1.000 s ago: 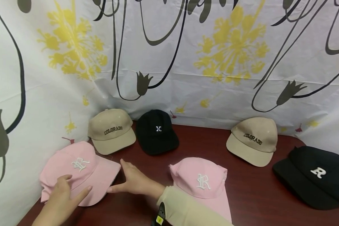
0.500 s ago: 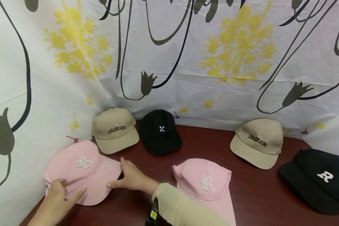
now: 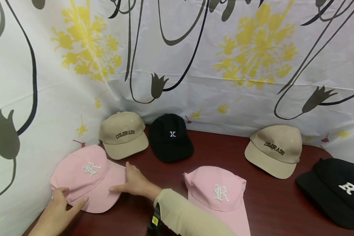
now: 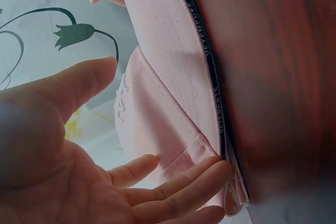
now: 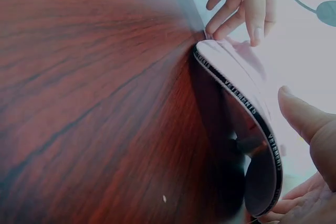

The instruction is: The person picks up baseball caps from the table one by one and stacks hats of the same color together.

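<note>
A pink baseball cap (image 3: 95, 183) with a white embroidered letter lies at the left of the table, its brim pointing right. My left hand (image 3: 55, 211) is at the cap's near side; in the left wrist view its extended fingers (image 4: 178, 190) touch the lower edge while the thumb stands off. My right hand (image 3: 135, 182) is spread at the brim, fingertips right at its far corner and thumb over its near part. In the right wrist view, the thumb (image 5: 302, 116) is apart from the brim. Black trim (image 5: 242, 99) lettered VETEMENTS lines the brim's underside edge.
A second pink cap (image 3: 215, 190) lies partly behind the right sleeve (image 3: 191, 213). Behind stand a beige Colorado cap (image 3: 122, 131) and a black cap (image 3: 168, 139). Another beige cap (image 3: 274, 147) and a black R cap (image 3: 333, 190) are at the right. A patterned cloth (image 3: 180, 59) hangs behind.
My left fingers have come down against the pink cap's edge, and my right hand has closed in on its brim. The whole head view has shifted slightly, moving the scene to the right.
</note>
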Demonstrator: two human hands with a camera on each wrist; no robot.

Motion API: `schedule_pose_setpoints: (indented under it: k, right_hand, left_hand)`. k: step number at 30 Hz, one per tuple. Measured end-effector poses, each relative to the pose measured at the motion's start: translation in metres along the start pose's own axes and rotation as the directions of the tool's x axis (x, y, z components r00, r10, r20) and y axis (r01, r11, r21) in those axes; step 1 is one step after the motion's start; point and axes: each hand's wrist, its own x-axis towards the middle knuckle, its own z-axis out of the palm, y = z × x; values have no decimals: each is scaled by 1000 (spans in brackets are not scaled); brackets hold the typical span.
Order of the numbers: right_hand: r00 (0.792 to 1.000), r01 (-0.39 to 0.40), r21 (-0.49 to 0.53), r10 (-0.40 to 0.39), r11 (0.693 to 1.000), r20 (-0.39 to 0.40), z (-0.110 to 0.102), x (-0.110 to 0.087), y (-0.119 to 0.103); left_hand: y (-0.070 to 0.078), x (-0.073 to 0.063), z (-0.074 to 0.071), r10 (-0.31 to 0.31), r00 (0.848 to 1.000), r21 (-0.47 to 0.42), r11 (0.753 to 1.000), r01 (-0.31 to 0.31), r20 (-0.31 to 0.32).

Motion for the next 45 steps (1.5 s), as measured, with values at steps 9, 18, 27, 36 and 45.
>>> schedule_pose_setpoints:
  k: [9,18,27,36,45]
  right_hand:
    - [998,-48,70,50,996,-30,6,9,7]
    - [995,-86,94,91,992,-48,6,14,7]
    - [988,-147,49,149,988,-45,4,14,6]
    - [995,-98,-12,97,995,-30,1,11,4]
    - [991,-129,-15,128,992,-25,0,12,5]
  left_hand:
    - [1,-2,0,-86,994,-2,996,86,71]
    - [2,-1,5,-39,999,5,999,39,2]
    - [6,1,4,-90,993,1,996,90,79]
    - [10,1,3,-45,994,-18,999,47,97]
    - [8,0,3,14,1000,-11,1000,-14,12]
